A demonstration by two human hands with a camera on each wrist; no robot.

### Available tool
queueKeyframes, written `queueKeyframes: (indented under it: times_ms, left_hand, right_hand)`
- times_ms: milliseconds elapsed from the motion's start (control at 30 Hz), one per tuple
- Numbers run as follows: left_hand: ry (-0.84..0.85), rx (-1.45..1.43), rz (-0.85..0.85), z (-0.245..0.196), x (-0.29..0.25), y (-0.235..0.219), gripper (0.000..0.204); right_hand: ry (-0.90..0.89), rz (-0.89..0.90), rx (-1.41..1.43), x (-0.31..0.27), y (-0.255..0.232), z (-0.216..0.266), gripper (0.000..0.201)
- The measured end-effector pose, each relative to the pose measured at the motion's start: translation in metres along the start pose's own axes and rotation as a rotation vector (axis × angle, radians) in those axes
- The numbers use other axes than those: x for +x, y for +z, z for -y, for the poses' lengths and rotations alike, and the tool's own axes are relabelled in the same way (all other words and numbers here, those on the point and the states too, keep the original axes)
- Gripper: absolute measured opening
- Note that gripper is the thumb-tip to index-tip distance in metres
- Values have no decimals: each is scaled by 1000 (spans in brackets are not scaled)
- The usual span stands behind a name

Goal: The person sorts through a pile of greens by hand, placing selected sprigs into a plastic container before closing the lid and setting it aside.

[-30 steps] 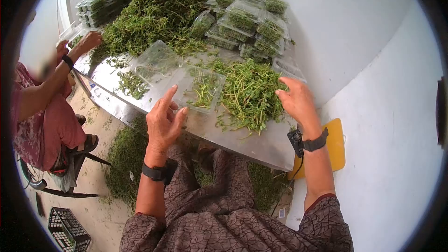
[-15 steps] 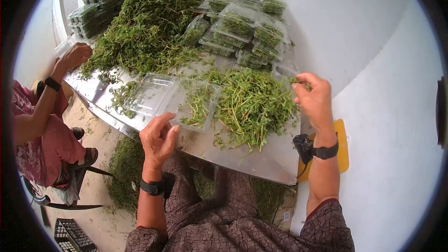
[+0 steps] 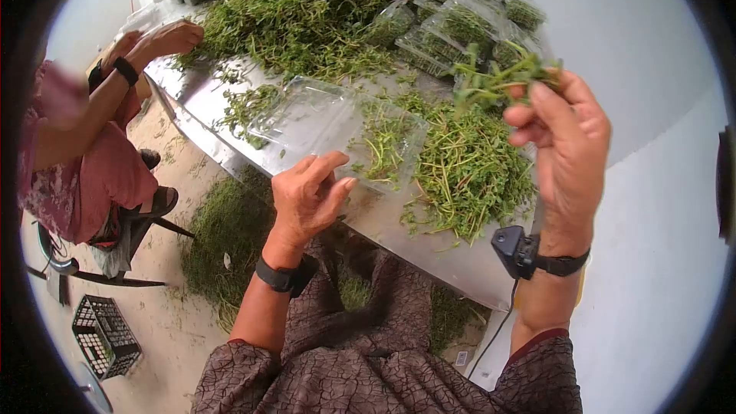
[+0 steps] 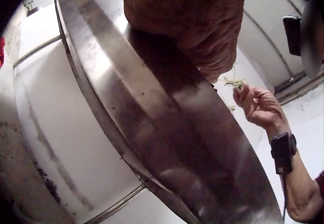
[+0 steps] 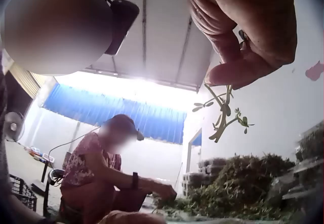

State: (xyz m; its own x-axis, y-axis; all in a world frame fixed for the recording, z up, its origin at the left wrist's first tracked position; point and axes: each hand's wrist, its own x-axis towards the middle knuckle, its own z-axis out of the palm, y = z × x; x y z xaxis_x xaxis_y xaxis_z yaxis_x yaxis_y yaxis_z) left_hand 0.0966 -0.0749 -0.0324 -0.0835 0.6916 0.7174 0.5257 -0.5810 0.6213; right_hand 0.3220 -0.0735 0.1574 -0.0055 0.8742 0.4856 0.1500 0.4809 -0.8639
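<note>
My right hand is raised over the right end of the table and pinches a small bunch of leafy green sprigs. In the right wrist view, stems and small oval leaves hang below the fingertips. An open clear plastic clamshell box lies on the table, with some greens in its right half. My left hand is at the box's front edge, thumb and index finger apart, holding nothing visible. Right of the box is a loose pile of greens, below my right hand.
A large heap of greens covers the back of the metal table. Filled boxes are stacked behind. Another person sits at the left, hands near the heap. A black crate and cut greens lie on the floor.
My right hand went to the right side of the pile, took hold of some sprigs and lifted them up. My left hand lowered toward the box's front edge and stays near it.
</note>
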Motion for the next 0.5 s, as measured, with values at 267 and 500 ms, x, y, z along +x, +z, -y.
queueKeyframes:
  times_ms: [267, 500]
  left_hand:
    - [59, 65, -7, 5, -1, 1, 29]
    - [56, 102, 19, 3, -2, 0, 27]
  right_hand:
    - [239, 190, -343, -10, 22, -41, 27]
    - [91, 256, -741, -43, -8, -41, 25]
